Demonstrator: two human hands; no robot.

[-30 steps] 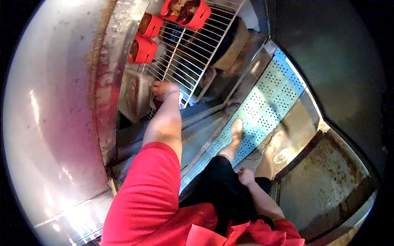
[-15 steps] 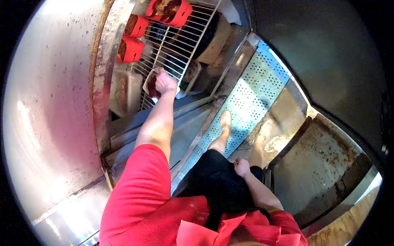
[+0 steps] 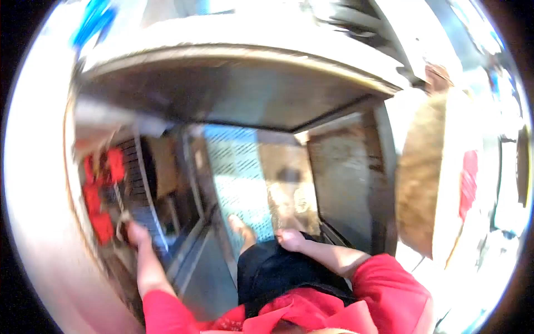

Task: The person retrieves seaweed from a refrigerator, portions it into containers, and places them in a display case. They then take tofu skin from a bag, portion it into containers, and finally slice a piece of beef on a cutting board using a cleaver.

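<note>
On the left, my left hand reaches into a fridge-like compartment, its fingers closed on the edge of a small white container with dark red contents. Motion blur smears the grip and the container. Close by are several red paper food boxes with browned food in them, on a wire rack. My right hand is a loose fist in front of my black shorts, with nothing visible in it.
A counter with a worn edge spans the view above the compartment. A brown box sits beyond the rack. Pale blue perforated matting covers part of the floor. A stained metal panel and a wood-toned board stand right.
My head has turned up and right, bringing the counter and the right side into view. My left hand stays at the white container; my right hand stays closed by the shorts.
</note>
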